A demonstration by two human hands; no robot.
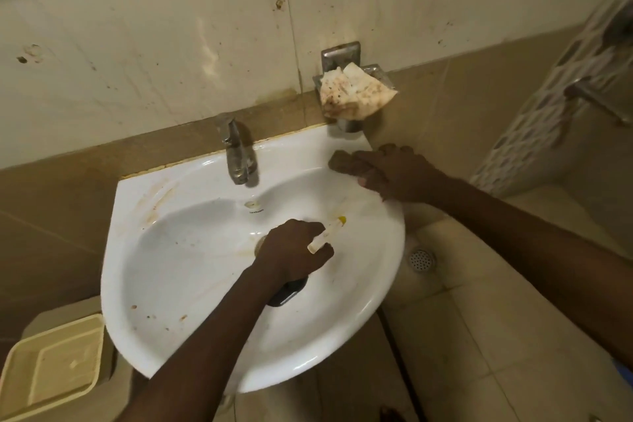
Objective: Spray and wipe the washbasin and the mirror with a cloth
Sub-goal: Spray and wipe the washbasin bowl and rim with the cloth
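White ceramic washbasin (191,271), wall-mounted, taken as the landmark throughout. Over its bowl, just right of the drain: left hand (291,252) curled around a spray bottle with a pale trigger and yellow nozzle tip (330,231), nozzle aimed toward the bowl's right slope; dark body of the bottle mostly hidden under the wrist. On the basin's right rear rim: right hand (394,171), fingers laid out flat and together, pressing a small brown cloth (344,163) against the ceramic, not clenched. Cloth partly covered by the fingers, so its full shape hard to make out. At the rear centre of the basin: dull chrome tap (236,158). Above the rear right corner: metal wall-mounted soap holder (342,58) stuffed with a stained crumpled rag (352,92). Below the basin's left edge: cream plastic lidded bin (51,370).

Progress, judged from the surface: early. Brown streaks on the left slope, specks along the front rim, yellowish smears on the right slope, staining around the drain. Right rear rim looking cleaner, probably already wiped. Most of the bowl and the tap base left to do. Mirror not in view; nothing shown of its state.
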